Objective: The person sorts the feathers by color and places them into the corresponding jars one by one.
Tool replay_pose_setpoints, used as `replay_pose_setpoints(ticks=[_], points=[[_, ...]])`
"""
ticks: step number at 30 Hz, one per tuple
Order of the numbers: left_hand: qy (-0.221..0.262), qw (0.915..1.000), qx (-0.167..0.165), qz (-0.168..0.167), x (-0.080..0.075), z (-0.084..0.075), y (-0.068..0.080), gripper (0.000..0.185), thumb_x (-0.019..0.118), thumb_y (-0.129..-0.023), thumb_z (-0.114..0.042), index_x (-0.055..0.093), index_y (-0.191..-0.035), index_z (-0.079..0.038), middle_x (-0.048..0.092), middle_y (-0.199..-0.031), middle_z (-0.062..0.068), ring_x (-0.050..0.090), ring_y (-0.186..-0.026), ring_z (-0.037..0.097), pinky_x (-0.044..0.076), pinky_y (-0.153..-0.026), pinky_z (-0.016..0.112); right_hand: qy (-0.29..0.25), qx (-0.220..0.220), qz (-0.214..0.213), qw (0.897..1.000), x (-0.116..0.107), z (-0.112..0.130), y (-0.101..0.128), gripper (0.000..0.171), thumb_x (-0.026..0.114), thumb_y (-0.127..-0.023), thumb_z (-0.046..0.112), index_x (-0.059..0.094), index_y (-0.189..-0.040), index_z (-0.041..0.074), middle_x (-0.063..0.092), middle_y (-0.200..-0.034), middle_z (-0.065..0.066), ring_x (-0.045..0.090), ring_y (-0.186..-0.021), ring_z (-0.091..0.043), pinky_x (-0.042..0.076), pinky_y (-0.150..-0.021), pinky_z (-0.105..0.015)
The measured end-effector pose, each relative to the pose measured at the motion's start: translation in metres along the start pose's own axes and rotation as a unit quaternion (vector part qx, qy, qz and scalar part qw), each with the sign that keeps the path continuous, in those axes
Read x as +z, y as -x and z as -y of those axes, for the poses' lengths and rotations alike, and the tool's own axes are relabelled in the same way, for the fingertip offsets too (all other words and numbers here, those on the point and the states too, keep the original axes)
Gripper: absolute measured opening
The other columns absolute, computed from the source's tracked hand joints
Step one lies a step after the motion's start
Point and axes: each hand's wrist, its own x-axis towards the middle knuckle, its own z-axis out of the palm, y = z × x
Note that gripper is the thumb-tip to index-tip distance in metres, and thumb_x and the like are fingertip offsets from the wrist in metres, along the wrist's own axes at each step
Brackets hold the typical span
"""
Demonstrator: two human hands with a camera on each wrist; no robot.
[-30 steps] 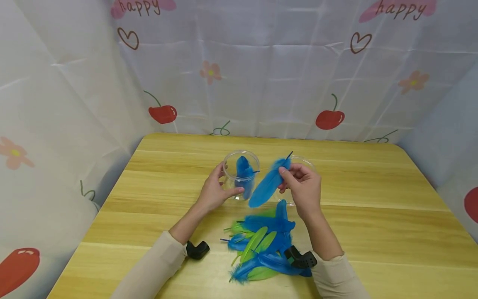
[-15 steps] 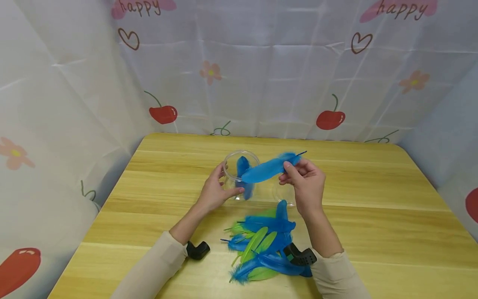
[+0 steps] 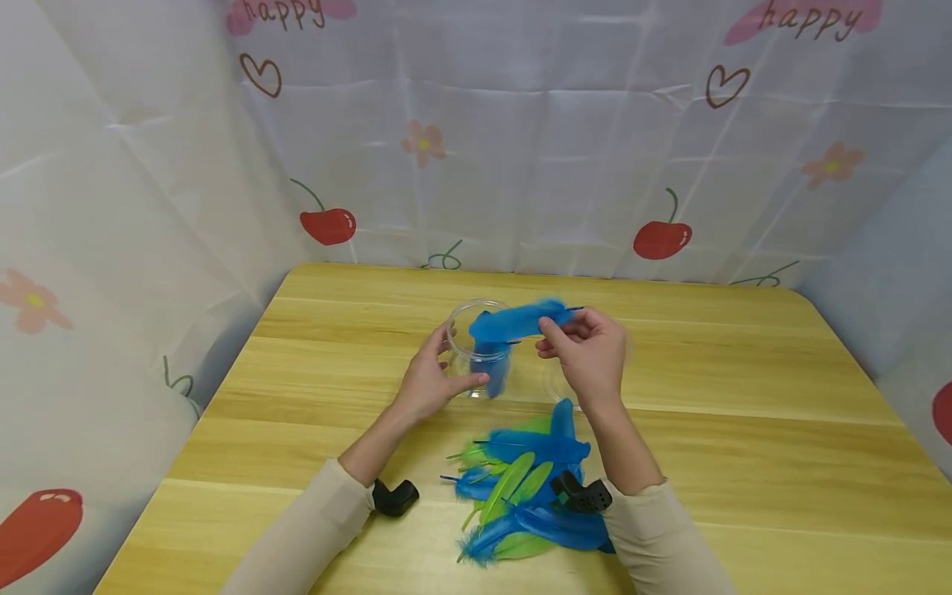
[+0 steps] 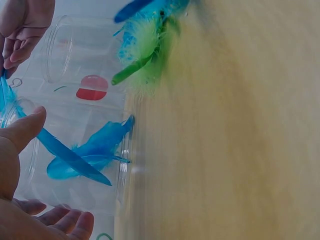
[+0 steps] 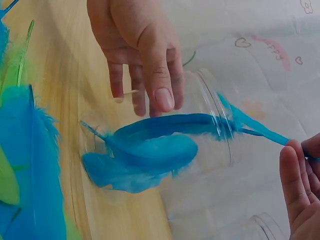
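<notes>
On the wooden table (image 3: pixel 744 372) stands a clear plastic jar (image 3: pixel 463 354) with blue feathers (image 4: pixel 92 150) inside. My left hand (image 3: pixel 431 376) grips the jar from the left, thumb toward the front and fingers round the back. My right hand (image 3: pixel 595 355) pinches another blue feather (image 3: pixel 513 321) by its quill end, between thumb and fingers. That feather lies nearly level, its broad tip over the jar's mouth. In the right wrist view the held feather (image 5: pixel 265 130) reaches from the pinching fingers (image 5: pixel 295 175) to the jar's rim (image 5: pixel 220 115).
A second clear jar (image 4: pixel 85 47) stands to the right, partly hidden behind my right hand in the head view. Blue and green feathers (image 3: pixel 535 446) lie in a loose pile nearer me. A printed cloth (image 3: pixel 521 165) hangs behind the table.
My right hand first swings the feather from slanting downward to nearly level, then moves left, bringing its tip over the jar's mouth. My left hand stays on the jar.
</notes>
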Motion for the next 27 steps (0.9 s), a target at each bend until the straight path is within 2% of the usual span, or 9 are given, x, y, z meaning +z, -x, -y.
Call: replay_pose_setpoints(ticks=[4,10,16,27], points=[[0.000,1.0000,-0.003,0.000,0.000,-0.001,0.000,0.096,0.086,-0.079,-0.027,0.029,-0.155,-0.008,0.041,-0.150,0.014,0.042,-0.134,0.035,0.040,-0.107,0.051,0.037,0.012,0.020,0.999,0.006,0.001,0.000,0.013,0.073,-0.087,-0.001,0.063,-0.087,-0.009,0.069,-0.080,-0.024,0.069,-0.058,-0.013,0.058,-0.058,-0.030],[-0.003,1.0000,-0.004,0.001,-0.001,-0.002,0.000,0.097,0.086,-0.079,-0.028,0.029,-0.154,-0.008,0.041,-0.150,0.014,0.041,-0.135,0.035,0.041,-0.106,0.051,0.055,0.036,0.066,0.996,0.013,0.001,0.001,0.016,0.073,-0.089,0.003,0.066,-0.097,-0.009,0.070,-0.086,-0.023,0.070,-0.062,-0.014,0.059,-0.060,-0.030],[-0.004,1.0000,0.004,0.000,-0.001,-0.001,0.000,0.096,0.086,-0.079,-0.027,0.029,-0.154,-0.007,0.041,-0.150,0.015,0.042,-0.134,0.034,0.041,-0.106,0.052,0.073,0.022,0.115,0.990,0.014,0.000,0.004,0.021,0.073,-0.090,0.009,0.070,-0.104,-0.006,0.071,-0.091,-0.020,0.071,-0.066,-0.016,0.059,-0.063,-0.030],[-0.011,0.9999,0.010,0.000,0.000,-0.001,0.000,0.096,0.085,-0.079,-0.028,0.029,-0.154,-0.007,0.041,-0.150,0.016,0.042,-0.134,0.035,0.041,-0.106,0.053,0.068,0.001,0.120,0.990,0.011,-0.003,0.005,0.019,0.071,-0.092,0.011,0.071,-0.101,-0.005,0.069,-0.090,-0.026,0.069,-0.065,-0.018,0.059,-0.061,-0.029]])
